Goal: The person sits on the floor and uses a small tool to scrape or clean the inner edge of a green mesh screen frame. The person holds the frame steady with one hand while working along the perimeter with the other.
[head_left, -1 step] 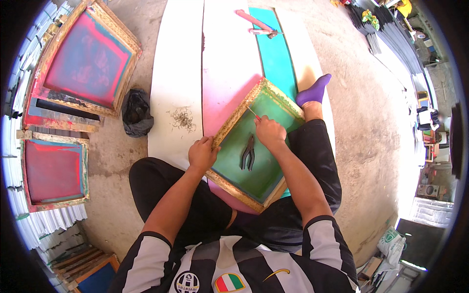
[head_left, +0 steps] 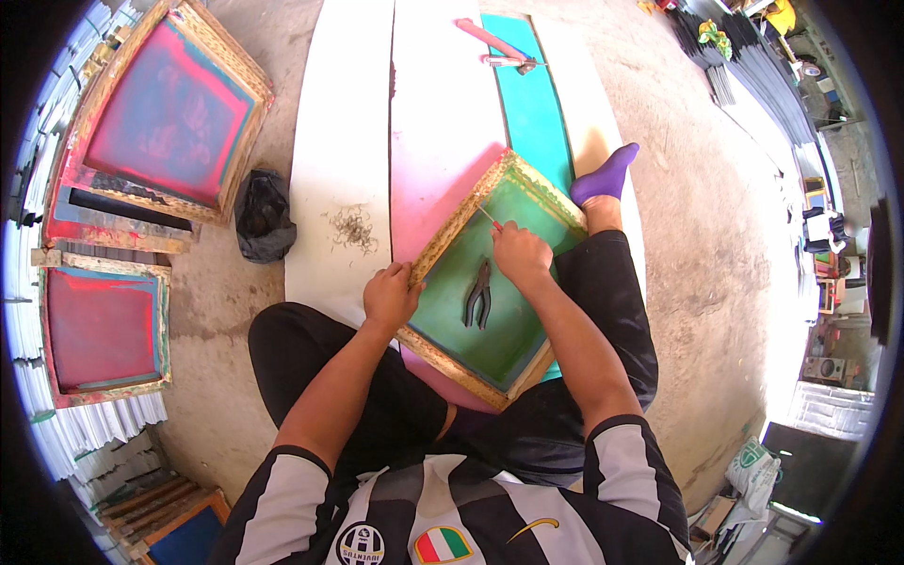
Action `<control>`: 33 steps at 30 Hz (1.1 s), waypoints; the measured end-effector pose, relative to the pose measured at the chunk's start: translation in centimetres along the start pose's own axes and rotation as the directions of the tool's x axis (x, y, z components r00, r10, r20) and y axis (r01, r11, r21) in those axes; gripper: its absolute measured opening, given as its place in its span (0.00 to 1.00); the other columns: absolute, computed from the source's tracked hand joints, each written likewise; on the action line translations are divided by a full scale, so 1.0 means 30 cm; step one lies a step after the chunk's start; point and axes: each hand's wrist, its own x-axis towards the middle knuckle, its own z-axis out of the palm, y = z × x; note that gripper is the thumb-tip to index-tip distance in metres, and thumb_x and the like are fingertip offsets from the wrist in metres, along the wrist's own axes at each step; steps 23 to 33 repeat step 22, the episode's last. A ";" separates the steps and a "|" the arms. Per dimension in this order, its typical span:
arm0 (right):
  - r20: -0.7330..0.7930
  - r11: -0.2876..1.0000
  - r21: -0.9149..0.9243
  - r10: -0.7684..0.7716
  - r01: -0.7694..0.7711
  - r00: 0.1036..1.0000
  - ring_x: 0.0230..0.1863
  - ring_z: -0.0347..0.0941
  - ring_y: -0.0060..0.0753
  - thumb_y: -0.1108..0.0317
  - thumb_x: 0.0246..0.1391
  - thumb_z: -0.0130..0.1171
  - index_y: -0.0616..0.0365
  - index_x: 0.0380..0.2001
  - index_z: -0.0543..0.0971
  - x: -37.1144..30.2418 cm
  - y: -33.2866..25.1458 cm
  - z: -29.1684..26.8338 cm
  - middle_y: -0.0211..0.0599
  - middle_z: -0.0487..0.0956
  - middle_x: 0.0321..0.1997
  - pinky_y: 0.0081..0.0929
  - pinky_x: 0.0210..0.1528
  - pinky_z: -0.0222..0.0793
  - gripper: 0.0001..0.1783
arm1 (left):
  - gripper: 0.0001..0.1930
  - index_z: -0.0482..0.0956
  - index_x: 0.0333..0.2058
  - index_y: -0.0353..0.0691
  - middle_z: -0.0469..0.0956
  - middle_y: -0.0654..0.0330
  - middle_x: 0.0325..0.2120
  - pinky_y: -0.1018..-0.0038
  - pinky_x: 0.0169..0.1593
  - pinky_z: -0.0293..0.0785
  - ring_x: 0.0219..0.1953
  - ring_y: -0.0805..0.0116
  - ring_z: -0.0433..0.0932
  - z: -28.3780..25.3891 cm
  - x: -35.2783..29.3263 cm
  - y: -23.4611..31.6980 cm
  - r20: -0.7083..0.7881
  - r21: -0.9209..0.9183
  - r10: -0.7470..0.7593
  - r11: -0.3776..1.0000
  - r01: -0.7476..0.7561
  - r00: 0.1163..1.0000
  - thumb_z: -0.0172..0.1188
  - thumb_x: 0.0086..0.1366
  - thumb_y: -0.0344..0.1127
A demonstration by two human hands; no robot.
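Observation:
A wooden screen-printing frame [head_left: 438, 247] with green mesh lies tilted across my lap and the boards, one corner pointing away. My left hand [head_left: 392, 298] grips its left side rail, fingers wrapped over the wood. In my right hand [head_left: 523, 256] is a thin screwdriver [head_left: 491, 218] with a red handle, mostly hidden by my fingers. Its tip meets the inner edge of the far left rail. Black-handled pliers [head_left: 478, 299] rest on the mesh between my hands, touched by neither.
Left of the frame, a heap of small wire bits [head_left: 352, 229] lies on a white board [head_left: 339, 113]. A hammer [head_left: 494, 40] and another small tool lie at the far end. A black plastic bag [head_left: 264, 217] and pink-stained screens [head_left: 104, 330] stand on the left. My purple-socked foot [head_left: 603, 177] is beside the frame.

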 end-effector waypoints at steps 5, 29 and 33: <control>0.044 0.997 -0.064 0.048 -0.045 0.998 0.47 0.83 0.57 0.48 0.70 0.45 0.57 0.46 0.77 0.031 -0.039 0.000 0.52 0.85 0.44 0.55 0.50 0.77 0.23 | 0.23 0.79 0.51 0.38 0.81 0.53 0.40 0.56 0.47 0.76 0.44 0.48 0.80 0.008 0.013 0.011 0.048 0.033 -0.032 0.999 0.030 0.998 0.68 0.59 0.43; 0.117 1.000 0.003 -0.002 0.002 0.993 0.50 0.82 0.58 0.39 0.68 0.46 0.56 0.59 0.70 0.077 0.071 0.086 0.57 0.85 0.42 0.62 0.55 0.73 0.33 | 0.22 0.80 0.48 0.38 0.81 0.54 0.37 0.58 0.43 0.78 0.39 0.50 0.81 0.025 0.009 -0.005 -0.034 0.075 0.033 0.997 -0.030 0.999 0.70 0.57 0.41; 0.117 1.000 0.003 -0.002 0.002 0.993 0.50 0.82 0.58 0.39 0.68 0.46 0.56 0.59 0.70 0.077 0.071 0.086 0.57 0.85 0.42 0.62 0.55 0.73 0.33 | 0.22 0.80 0.48 0.38 0.81 0.54 0.37 0.58 0.43 0.78 0.39 0.50 0.81 0.025 0.009 -0.005 -0.034 0.075 0.033 0.997 -0.030 0.999 0.70 0.57 0.41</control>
